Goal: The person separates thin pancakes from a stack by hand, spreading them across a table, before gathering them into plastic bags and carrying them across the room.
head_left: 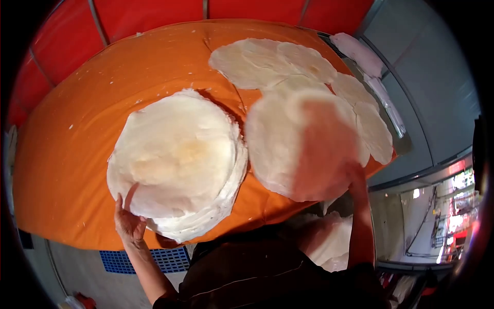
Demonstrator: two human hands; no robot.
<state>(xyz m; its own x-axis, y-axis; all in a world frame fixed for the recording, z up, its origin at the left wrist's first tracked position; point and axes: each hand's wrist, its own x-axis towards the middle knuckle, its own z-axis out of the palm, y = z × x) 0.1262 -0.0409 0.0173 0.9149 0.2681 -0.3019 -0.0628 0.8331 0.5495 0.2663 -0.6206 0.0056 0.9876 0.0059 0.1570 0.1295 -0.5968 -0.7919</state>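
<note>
A thick stack of thin round flatbreads (175,149), pale with light brown patches, sits on an orange cloth. At its near left edge is my left hand (131,224), its index finger and thumb apart and the fingertips against the rim of the stack. To the right, my right hand (356,175) grips the near right edge of a single thin flatbread (278,139). This sheet is blurred by motion and a reddish shadow falls across it. My right fingertips are partly hidden by blur. Behind it, several loose flatbreads (252,62) overlap at the back right.
The orange cloth (67,170) covers a wide padded surface with scattered white crumbs. Red panels (149,20) stand behind it, and a grey wall (411,67) at right. A pale bundle (357,54) lies by that wall. Below are more pale sheets (332,242) and a blue grate (144,260).
</note>
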